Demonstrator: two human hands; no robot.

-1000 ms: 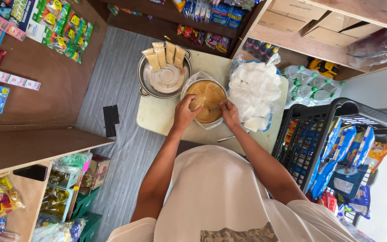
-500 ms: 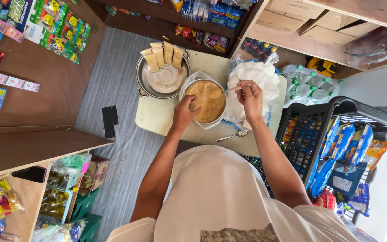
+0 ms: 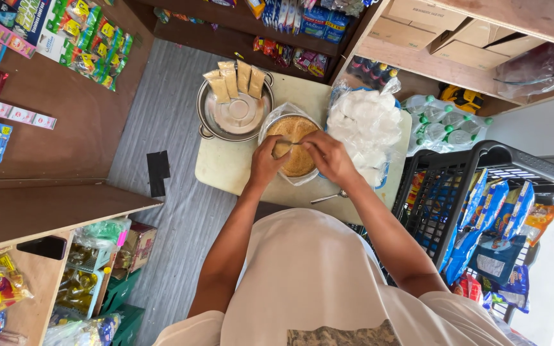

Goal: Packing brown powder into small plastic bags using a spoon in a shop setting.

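Meanwhile both hands, left hand (image 3: 269, 161) and right hand (image 3: 328, 156), pinch a small clear bag (image 3: 288, 147) over the brown-powder bowl (image 3: 302, 168), spoon (image 3: 329, 197) nearby.

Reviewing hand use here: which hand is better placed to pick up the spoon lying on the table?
Probably the right hand. It is over the bowl of brown powder, on the same side as the spoon, which lies just below its wrist. The left hand is on the bowl's far side.
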